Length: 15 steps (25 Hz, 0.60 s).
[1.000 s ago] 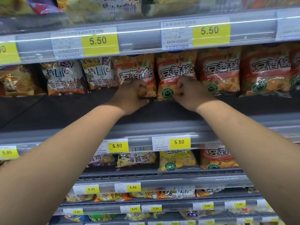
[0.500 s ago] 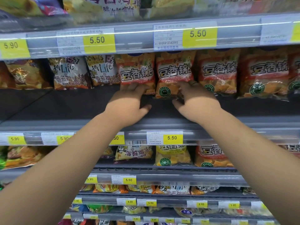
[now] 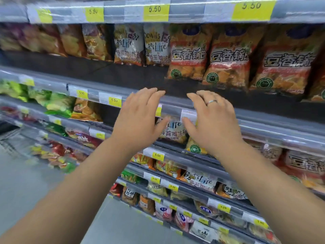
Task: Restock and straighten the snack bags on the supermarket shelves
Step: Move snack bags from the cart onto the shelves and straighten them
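Your snack bags (image 3: 189,53) stand upright in a row at the back of the dark shelf (image 3: 123,74), just above both hands. Orange-red ones w/ bold white lettering & a round green seal near the bottom. Glossy, crinkly plastic film, puffy pillow shape. Left of them are two white-and-orange bags (image 3: 128,44), same shiny film. Your left hand (image 3: 139,118) & right hand (image 3: 211,122) hover side by side in front of the grey shelf rail (image 3: 263,124), fingers spread, relaxed, holding nothing. Plain metal ring (image 3: 212,101) on the right. Yellow price tags (image 3: 155,10) sit behind a clear strip.
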{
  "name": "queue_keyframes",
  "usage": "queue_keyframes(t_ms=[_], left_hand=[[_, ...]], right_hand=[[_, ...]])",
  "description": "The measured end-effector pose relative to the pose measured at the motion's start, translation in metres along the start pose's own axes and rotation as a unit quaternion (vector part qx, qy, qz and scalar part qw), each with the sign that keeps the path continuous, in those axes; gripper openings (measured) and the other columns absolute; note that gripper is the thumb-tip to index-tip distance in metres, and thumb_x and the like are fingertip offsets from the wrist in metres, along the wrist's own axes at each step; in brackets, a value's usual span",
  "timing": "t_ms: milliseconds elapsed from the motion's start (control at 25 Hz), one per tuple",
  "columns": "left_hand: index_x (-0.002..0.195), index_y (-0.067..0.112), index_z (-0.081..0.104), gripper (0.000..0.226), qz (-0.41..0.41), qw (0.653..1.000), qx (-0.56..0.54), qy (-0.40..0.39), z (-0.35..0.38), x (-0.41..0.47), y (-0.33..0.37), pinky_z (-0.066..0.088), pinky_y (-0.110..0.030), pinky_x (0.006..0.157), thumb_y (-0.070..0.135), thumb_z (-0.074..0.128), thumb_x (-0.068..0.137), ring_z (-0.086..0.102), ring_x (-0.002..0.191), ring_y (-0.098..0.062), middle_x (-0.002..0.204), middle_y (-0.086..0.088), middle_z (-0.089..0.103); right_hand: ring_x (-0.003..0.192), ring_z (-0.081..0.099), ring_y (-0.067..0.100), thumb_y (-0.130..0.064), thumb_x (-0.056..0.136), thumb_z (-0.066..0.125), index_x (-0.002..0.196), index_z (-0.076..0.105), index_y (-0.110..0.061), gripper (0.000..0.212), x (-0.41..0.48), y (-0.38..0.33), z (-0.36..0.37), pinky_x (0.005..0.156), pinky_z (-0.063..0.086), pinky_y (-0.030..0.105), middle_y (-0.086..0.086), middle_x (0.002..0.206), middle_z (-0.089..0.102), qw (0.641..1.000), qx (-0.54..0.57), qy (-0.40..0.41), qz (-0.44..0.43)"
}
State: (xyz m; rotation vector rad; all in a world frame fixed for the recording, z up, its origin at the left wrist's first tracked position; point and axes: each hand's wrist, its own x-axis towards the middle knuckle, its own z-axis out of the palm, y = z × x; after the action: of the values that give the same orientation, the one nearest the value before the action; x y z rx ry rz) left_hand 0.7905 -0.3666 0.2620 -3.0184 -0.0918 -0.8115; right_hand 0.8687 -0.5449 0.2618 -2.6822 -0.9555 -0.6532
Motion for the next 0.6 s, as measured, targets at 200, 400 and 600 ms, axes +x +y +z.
queue_keyframes(t_ms=[200, 400, 600], left_hand=[[0.14, 0.01, 0.045, 0.064, -0.078, 0.996, 0.03, -0.021, -0.003, -0.093, -0.018, 0.036, -0.054, 0.11, 0.047, 0.048, 0.087, 0.045, 0.133, -0.033, 0.141, -0.011, 0.051], [0.137, 0.01, 0.049, 0.065, -0.165, 0.985, 0.035, -0.032, -0.02, -0.183, -0.044, 0.039, -0.054, 0.107, 0.049, 0.046, 0.086, 0.048, 0.131, -0.032, 0.139, -0.01, 0.053], [0.137, 0.01, 0.049, 0.065, -0.244, 0.968, 0.049, -0.033, -0.055, -0.291, -0.07, 0.038, -0.054, 0.108, 0.046, 0.05, 0.083, 0.048, 0.131, -0.034, 0.138, -0.011, 0.054]], right_hand=[[0.129, 0.046, 0.034, -0.043, 0.083, 0.063, 0.133, 0.053, -0.016, 0.058, -0.035, -0.052, 0.027, 0.105, 0.037, 0.052, 0.011, 0.133, 0.055, 0.996, 0.037, -0.004, -0.08], [0.127, 0.048, 0.036, -0.039, 0.08, 0.068, 0.13, 0.056, -0.013, 0.057, -0.073, -0.123, 0.043, 0.103, 0.039, 0.053, 0.013, 0.129, 0.058, 0.986, 0.084, -0.021, -0.139], [0.126, 0.048, 0.034, -0.042, 0.081, 0.065, 0.133, 0.053, -0.014, 0.06, -0.123, -0.214, 0.047, 0.103, 0.039, 0.051, 0.012, 0.13, 0.056, 0.97, 0.111, -0.06, -0.206]])
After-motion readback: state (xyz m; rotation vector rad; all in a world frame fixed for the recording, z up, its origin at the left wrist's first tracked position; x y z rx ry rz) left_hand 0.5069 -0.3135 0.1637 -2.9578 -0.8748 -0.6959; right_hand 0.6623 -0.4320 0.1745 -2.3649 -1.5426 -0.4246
